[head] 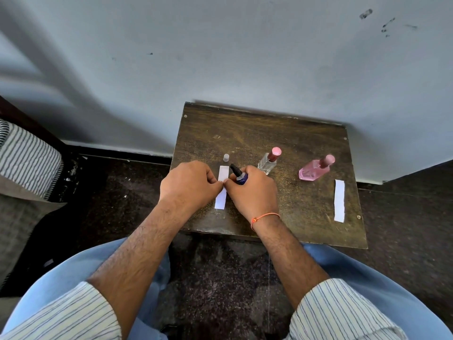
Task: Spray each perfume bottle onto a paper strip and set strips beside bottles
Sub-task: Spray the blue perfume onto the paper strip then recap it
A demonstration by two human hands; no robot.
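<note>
Head view: my right hand [253, 192] grips the blue bottle [241, 178]; my left hand [190, 185] pinches the strip [221, 187] above the tabletop [306, 212].

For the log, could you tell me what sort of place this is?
Probably a room in a home: a small worn wooden table against a plain wall, a dark speckled floor, and striped bedding at left.

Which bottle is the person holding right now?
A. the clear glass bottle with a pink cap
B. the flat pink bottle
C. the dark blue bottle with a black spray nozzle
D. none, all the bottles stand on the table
C: the right hand grips the dark blue bottle with a black spray nozzle, while the clear glass bottle with a pink cap and the flat pink bottle stand untouched on the worn wooden table.
</note>
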